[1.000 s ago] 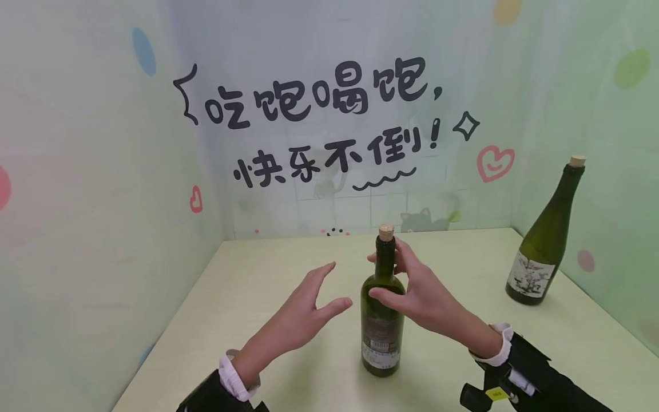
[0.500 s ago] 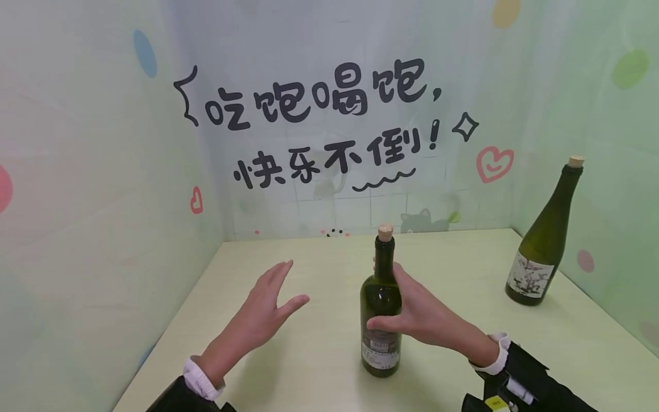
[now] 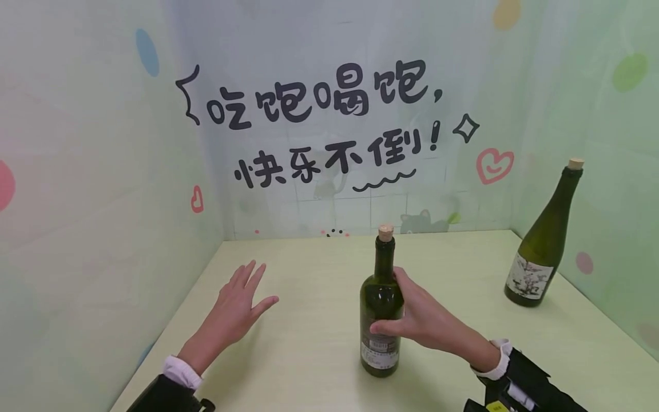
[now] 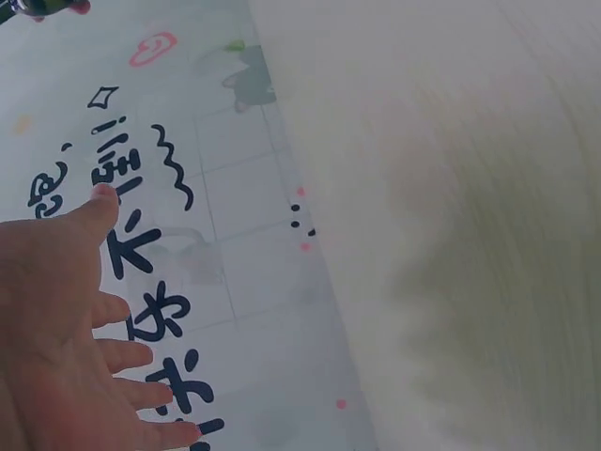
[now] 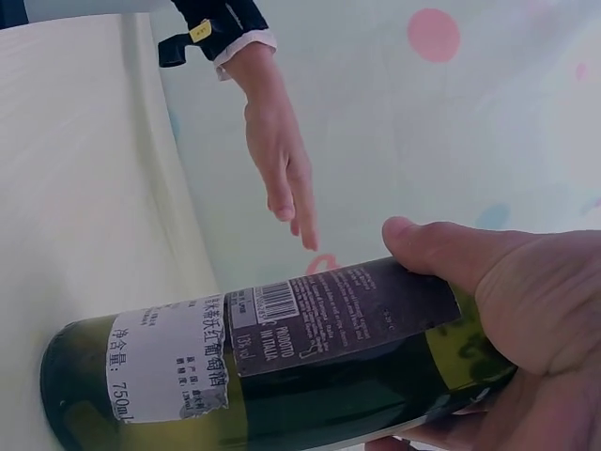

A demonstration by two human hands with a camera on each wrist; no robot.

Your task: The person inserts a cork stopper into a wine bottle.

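Observation:
A dark green wine bottle (image 3: 380, 300) with a cork in its neck stands upright on the pale table (image 3: 304, 366). My right hand (image 3: 424, 316) grips its body from the right, the thumb across the near side and the fingers mostly hidden behind. Printed labels show on this wine bottle (image 5: 282, 362) in the right wrist view, beside my right hand (image 5: 535, 319). To the left, my left hand (image 3: 229, 312) hovers over the table with its fingers spread, holding nothing. In the left wrist view the left hand's palm (image 4: 42, 329) shows bare.
Another corked green bottle (image 3: 540, 243), with a white floral label, stands at the right of the table near the right wall (image 3: 607, 217). Behind the table rises a back wall (image 3: 319, 212) with large dark lettering. A pale wall (image 3: 92, 257) bounds the left side.
My left hand has moved left, away from the bottle. My right hand has slid lower, from the bottle's neck and shoulder to its body, and closed round it. The bottle has hardly moved.

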